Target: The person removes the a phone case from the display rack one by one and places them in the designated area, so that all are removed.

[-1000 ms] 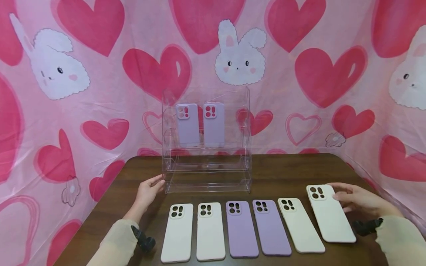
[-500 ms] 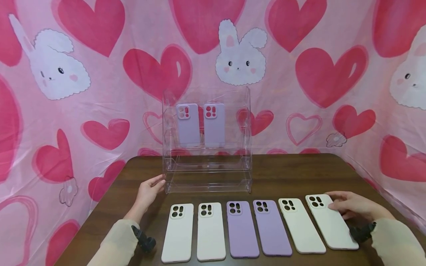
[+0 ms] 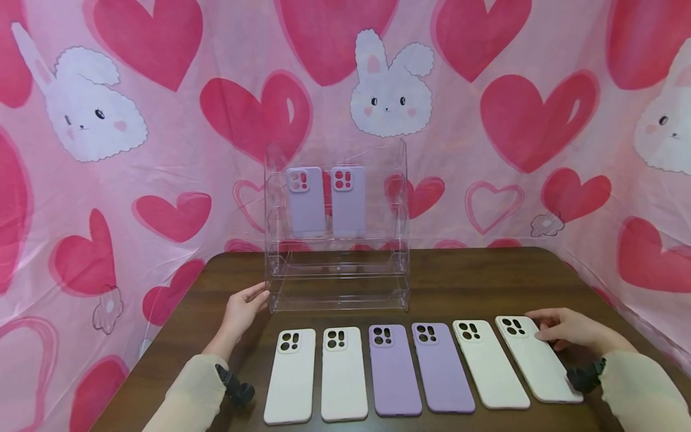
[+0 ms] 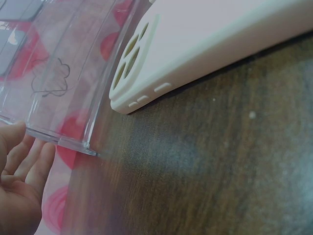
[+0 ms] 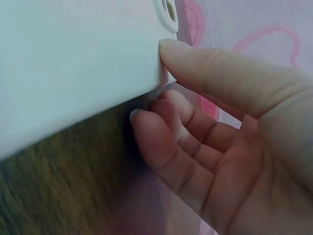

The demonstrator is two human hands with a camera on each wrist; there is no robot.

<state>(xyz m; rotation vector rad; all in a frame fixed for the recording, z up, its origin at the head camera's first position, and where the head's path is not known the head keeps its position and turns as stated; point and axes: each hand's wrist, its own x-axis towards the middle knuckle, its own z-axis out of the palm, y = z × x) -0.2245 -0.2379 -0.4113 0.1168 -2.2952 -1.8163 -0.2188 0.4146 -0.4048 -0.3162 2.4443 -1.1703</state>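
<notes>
Right hand pinches the rightmost cream phone case by its right edge, long axis slanting away leftward; left hand, well apart, touches the clear rack, fingers relaxed.

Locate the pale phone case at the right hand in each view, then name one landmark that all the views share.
Head: the pale phone case is at lower right, rightmost in the table row, with the right hand at its upper right edge.
Left wrist: not in it; the large case along the top is another.
Right wrist: it fills the upper left.
Shared landmark: the brown table.
</notes>
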